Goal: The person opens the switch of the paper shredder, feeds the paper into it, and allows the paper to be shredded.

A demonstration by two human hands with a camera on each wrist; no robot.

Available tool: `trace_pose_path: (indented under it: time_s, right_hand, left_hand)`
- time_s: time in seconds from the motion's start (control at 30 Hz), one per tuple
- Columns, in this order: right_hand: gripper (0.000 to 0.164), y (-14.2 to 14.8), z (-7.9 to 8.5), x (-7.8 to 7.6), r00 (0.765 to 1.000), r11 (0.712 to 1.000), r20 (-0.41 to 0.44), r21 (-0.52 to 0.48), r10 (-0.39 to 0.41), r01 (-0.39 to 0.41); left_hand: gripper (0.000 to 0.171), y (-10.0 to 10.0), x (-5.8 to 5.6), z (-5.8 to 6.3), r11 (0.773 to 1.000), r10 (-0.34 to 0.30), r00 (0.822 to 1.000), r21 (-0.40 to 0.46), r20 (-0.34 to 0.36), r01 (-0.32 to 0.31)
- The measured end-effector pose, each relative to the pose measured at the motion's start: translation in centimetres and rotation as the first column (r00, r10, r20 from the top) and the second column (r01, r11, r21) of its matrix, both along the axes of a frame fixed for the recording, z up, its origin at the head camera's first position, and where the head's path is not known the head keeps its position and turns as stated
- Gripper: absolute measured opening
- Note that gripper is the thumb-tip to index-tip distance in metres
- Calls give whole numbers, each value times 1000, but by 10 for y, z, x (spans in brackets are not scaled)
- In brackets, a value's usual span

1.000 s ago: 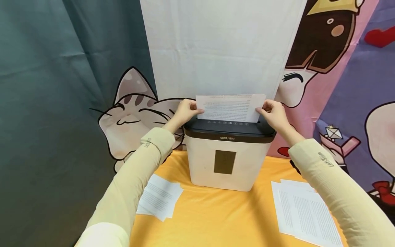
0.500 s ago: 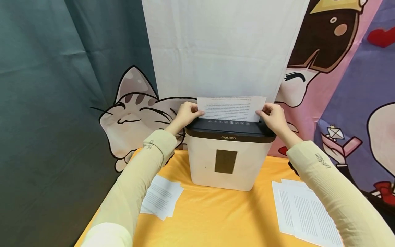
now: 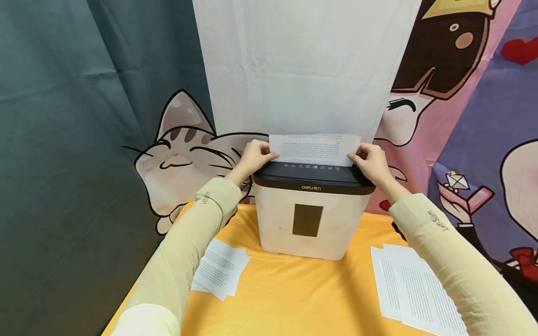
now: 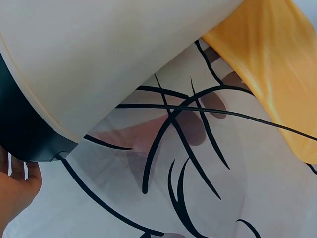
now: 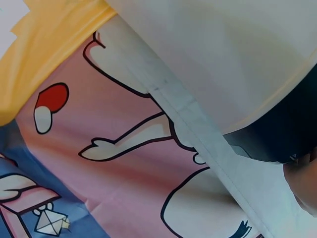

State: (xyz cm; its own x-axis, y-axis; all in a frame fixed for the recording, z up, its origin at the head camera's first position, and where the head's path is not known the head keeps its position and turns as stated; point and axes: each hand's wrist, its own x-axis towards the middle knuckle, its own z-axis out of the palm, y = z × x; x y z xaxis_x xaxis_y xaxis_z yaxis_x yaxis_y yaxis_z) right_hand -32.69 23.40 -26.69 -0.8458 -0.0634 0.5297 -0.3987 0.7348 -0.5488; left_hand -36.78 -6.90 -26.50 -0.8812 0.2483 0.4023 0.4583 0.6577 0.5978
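A white paper shredder (image 3: 275, 219) with a dark top stands at the back of the table. A printed sheet of paper (image 3: 313, 148) stands upright in the slot of that top, its lower part hidden inside. My left hand (image 3: 254, 156) pinches the sheet's left edge between thumb and fingers, just above the lid. On the opposite side my right hand (image 3: 371, 161) pinches the right edge. In the left wrist view a few fingers of the left hand (image 4: 17, 186) show beside the dark lid; the right wrist view catches only a bit of the right hand (image 5: 303, 183).
Printed sheets (image 3: 220, 268) lie on the yellow tablecloth (image 3: 294, 294) at the left, partly under the left sleeve. More printed sheets (image 3: 414, 284) overlap at the right beside the right sleeve. A cartoon-printed cloth backdrop (image 3: 176, 172) hangs close behind the shredder.
The sheet has sunk lower into the shredder slot, so less of it shows. Both hands have moved slightly down with it, still pinching its edges.
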Motion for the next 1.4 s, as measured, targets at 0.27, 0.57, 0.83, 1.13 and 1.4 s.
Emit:
trace_pose_path:
  time_s: [0.27, 0.57, 0.83, 1.13, 1.4]
  right_hand:
    - [15, 1, -7, 2, 1000, 1000, 6, 28, 2, -2]
    - [14, -2, -8, 1, 1000, 1000, -14, 5, 16, -16]
    - [16, -4, -9, 2, 1000, 1000, -14, 1, 24, -24]
    - [19, -5, -9, 2, 1000, 1000, 0, 7, 6, -6]
    - [13, -6, -10, 0, 1000, 1000, -13, -8, -25, 25]
  left_hand:
    - [23, 3, 0, -2, 1000, 18, 1000, -8, -23, -18]
    - [17, 3, 0, -5, 1000, 12, 999, 18, -34, -11]
    - [13, 3, 1, -5, 999, -6, 999, 34, -32, 7]
    - [12, 4, -1, -7, 999, -8, 999, 34, -36, 9]
    - [12, 3, -2, -7, 1000, -5, 999, 24, -43, 6]
